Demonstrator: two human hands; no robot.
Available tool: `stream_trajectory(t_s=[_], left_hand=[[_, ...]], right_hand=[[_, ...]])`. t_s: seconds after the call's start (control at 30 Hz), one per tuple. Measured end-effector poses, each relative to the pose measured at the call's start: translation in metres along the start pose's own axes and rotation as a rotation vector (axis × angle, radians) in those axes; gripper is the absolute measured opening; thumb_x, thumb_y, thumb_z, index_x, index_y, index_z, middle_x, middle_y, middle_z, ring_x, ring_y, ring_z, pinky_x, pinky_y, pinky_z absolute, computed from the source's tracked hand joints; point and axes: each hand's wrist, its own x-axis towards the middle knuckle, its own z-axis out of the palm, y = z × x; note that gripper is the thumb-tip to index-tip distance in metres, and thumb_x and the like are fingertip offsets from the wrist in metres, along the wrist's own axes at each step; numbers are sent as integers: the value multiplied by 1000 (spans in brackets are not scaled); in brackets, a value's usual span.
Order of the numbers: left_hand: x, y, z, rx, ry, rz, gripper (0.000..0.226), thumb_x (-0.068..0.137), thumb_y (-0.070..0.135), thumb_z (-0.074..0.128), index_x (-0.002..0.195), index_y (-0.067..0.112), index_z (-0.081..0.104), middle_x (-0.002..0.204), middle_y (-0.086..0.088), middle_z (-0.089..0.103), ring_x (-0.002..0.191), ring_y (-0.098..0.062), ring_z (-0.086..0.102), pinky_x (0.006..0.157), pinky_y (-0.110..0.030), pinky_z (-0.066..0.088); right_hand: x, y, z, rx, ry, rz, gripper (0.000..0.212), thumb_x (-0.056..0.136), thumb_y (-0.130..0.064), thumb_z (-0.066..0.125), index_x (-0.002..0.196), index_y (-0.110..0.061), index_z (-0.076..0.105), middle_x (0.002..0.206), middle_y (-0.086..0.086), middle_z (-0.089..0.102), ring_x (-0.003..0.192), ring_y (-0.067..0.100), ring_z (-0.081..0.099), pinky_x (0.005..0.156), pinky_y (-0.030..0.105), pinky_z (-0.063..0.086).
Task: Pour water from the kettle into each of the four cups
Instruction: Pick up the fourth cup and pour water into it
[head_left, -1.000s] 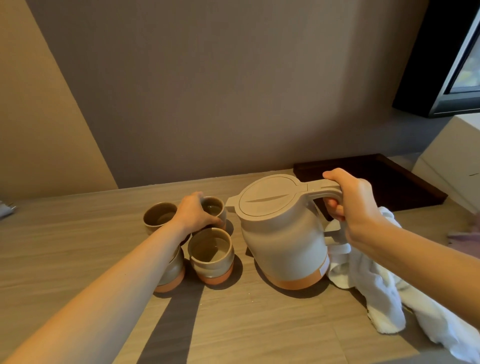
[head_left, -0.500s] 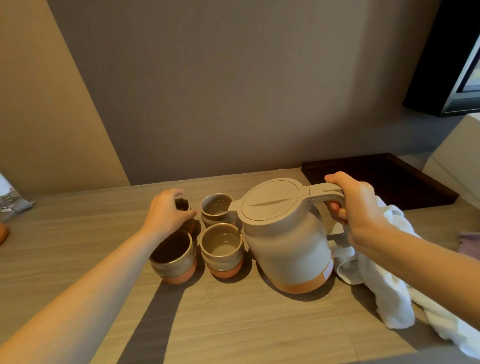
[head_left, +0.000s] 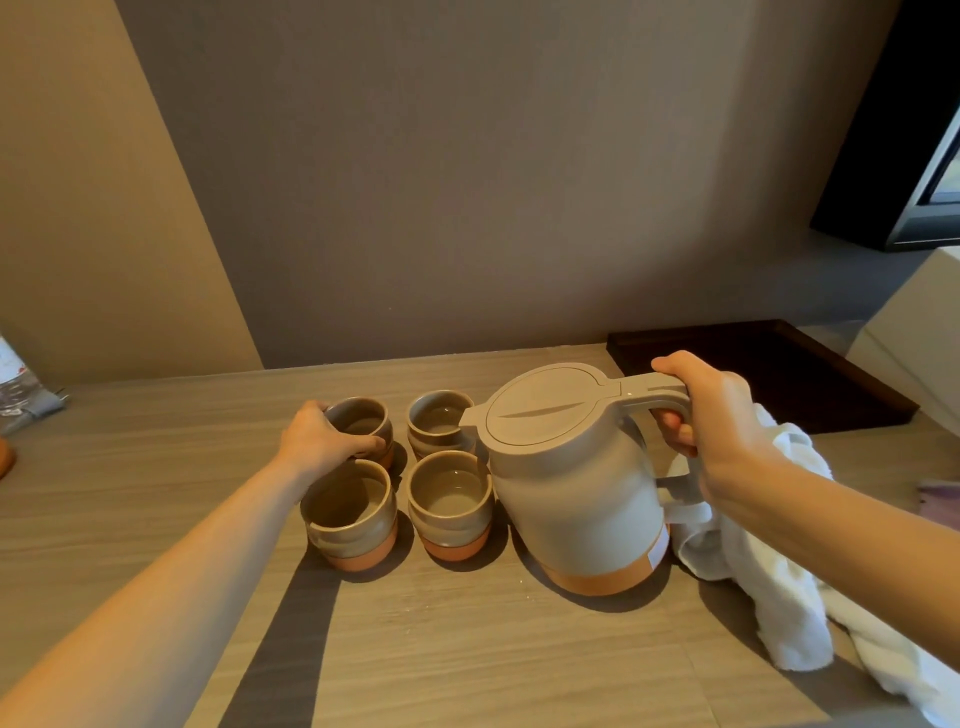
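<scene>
The wooden counter carries everything. At the right hand's far side lies a dark tray, and under its wrist a white towel is crumpled on the counter. The right hand is closed around the handle of the beige kettle, which stands upright on its orange base with the lid shut and the spout toward the cups. Just left of the kettle stand the far right cup and the near right cup, both showing water. The left hand clasps the side of the far left cup. Directly under this hand, touching the wrist, stands the near left cup.
</scene>
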Motion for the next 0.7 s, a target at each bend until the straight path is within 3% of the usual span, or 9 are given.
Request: stream_trajectory(t_s=[0.2, 0.27, 0.5, 0.7], left_hand=[[-5, 6, 3, 9, 33, 78, 85, 69, 26, 87, 137, 9, 39, 130, -16, 54, 116, -32, 54, 81, -34, 48], [-6, 10, 0, -36, 58, 105, 87, 69, 25, 87, 138, 9, 38, 132, -16, 52, 120, -32, 52, 86, -36, 47], [-17, 31, -23, -370, 154, 200, 101, 71, 28, 85, 149, 21, 21, 147, -10, 38, 132, -30, 40, 102, -40, 39], [-52, 44, -37, -605, 186, 229, 95, 76, 30, 82, 149, 28, 21, 147, -4, 35, 122, -20, 41, 92, -31, 37]], right_hand=[[-3, -3, 4, -33, 12, -9, 33, 92, -32, 57, 69, -9, 64, 41, -5, 53, 47, 10, 44, 56, 22, 42], [-5, -4, 4, -27, 5, -19, 33, 92, -31, 56, 68, -9, 64, 40, -5, 53, 44, 9, 45, 55, 21, 41], [-18, -17, 4, 17, -20, -50, 31, 93, -27, 54, 69, -9, 62, 38, -8, 52, 33, 3, 42, 50, 18, 37], [-32, -26, 3, 69, -18, -80, 30, 92, -27, 54, 69, -9, 62, 39, -6, 52, 30, 5, 40, 47, 19, 34]])
